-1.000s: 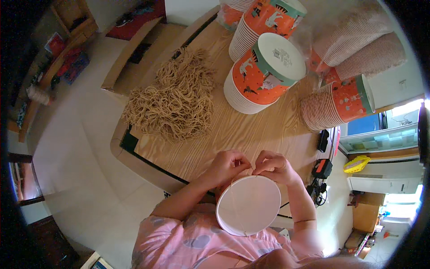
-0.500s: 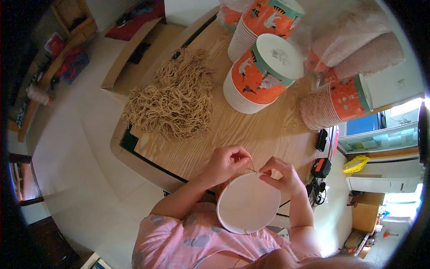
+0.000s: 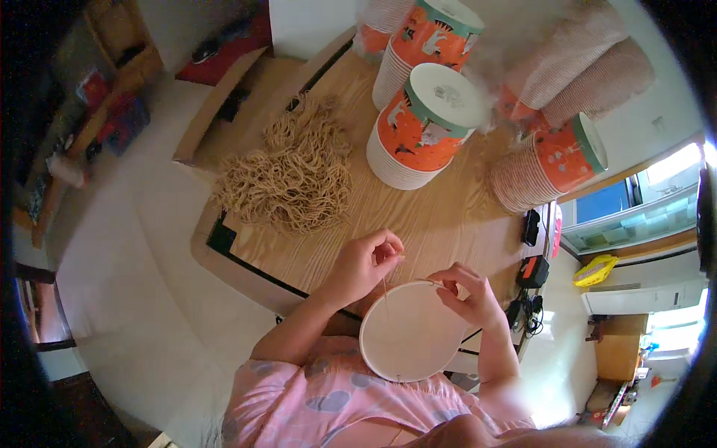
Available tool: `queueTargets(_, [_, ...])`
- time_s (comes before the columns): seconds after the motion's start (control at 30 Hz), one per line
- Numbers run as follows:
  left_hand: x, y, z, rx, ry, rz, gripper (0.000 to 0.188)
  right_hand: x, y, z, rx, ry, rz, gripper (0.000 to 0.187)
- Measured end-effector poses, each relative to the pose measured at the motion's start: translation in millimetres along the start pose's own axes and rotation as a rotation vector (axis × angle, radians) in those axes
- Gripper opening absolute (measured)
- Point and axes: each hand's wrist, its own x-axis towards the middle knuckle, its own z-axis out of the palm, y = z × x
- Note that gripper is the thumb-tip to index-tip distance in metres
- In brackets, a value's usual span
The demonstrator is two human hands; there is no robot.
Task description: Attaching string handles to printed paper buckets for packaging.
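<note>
A round paper bucket (image 3: 411, 336) rests against my body, its white open mouth facing up toward me. My right hand (image 3: 469, 293) pinches the bucket's far rim between thumb and fingers. Just left of that, above the rim, my left hand (image 3: 371, 260) is closed with thumb and fingertips together on a thin strand of tan twine (image 3: 385, 293). The strand hangs down across the bucket's mouth. Whether it passes through the bucket wall is too small to tell. A small bit of twine shows at the near rim.
A loose heap of tan twine (image 3: 291, 175) lies on the wooden table (image 3: 299, 257). Beyond are stacked orange-and-white buckets (image 3: 422, 134), another bucket stack (image 3: 549, 164) and plastic-wrapped stacks (image 3: 575, 63). A black-and-orange device (image 3: 532, 272) and cables (image 3: 526, 313) sit at the right edge.
My left hand has drawn back left and slightly up from the rim, away from my right hand. My right hand stays at the rim. The whole view has shifted a little.
</note>
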Motion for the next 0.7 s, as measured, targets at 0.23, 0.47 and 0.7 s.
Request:
queueTargets(0.23, [-4.9,-8.4,0.0,0.229,-0.105,0.067,0.005,-4.5,0.7,5.7,0.065,-0.056,0.081,0.023])
queueTargets(0.47, [1.3,-13.6,-2.3,0.395,0.029,0.133,0.003,-7.7,1.3,5.6,0.06,-0.003,0.118,0.025])
queueTargets(0.7, [1.2,3.8,-44.4,0.249,0.207,0.154,0.013,-31.5,16.0,2.7,0.042,0.361,0.212,0.023])
